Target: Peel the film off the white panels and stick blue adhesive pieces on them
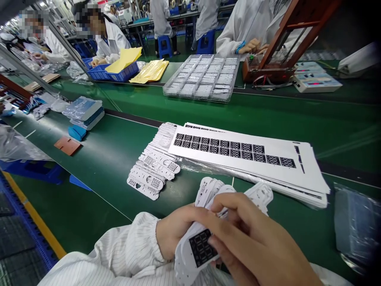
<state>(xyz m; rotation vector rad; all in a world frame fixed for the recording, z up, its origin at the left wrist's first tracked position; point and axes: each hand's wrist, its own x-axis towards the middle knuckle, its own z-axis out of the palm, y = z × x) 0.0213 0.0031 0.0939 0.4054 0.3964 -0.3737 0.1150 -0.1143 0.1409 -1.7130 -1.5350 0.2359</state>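
Low in front of me, my left hand (175,228) is wrapped round a stack of white slotted circuit boards (185,258), which fans out beyond my fingers. A black sticker with segmented digit windows (200,249) lies on the front board. My right hand (258,242) is curled over the stack, with a fingertip at the sticker's right edge. Some of its fingers are hidden. Just past my hands, more white boards (262,194) show on the green bench. To the left, overlapping boards (151,171) form a long row. Sheets of black stickers (285,174) are piled beyond my right hand.
A clear compartment tray (205,77) with white parts stands across the bench, beside a brown press fixture (268,71). Blue packets (85,111) and a brown piece (68,145) lie left. A plastic-wrapped bundle (357,226) sits right. Co-workers in white coats (111,37) sit opposite.
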